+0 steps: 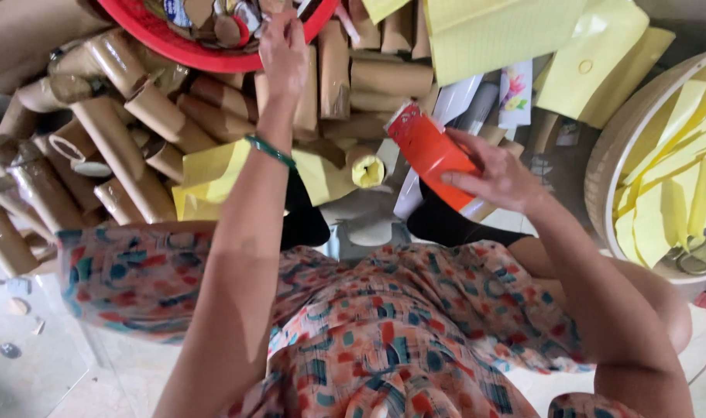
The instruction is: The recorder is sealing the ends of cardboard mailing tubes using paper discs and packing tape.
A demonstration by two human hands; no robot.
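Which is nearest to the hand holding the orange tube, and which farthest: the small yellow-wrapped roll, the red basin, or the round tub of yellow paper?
From the right hand, in the head view:
1. Yellow-wrapped roll, just beside the orange tube, towards the middle.
2. Round tub of yellow paper, off to the picture's right.
3. Red basin, top left, where the left hand reaches.

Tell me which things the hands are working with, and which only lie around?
In hand:
- left hand reaching into red basin
- right hand holding orange-wrapped tube

Lying about:
- bare cardboard tubes
- yellow paper sheets
- round basket
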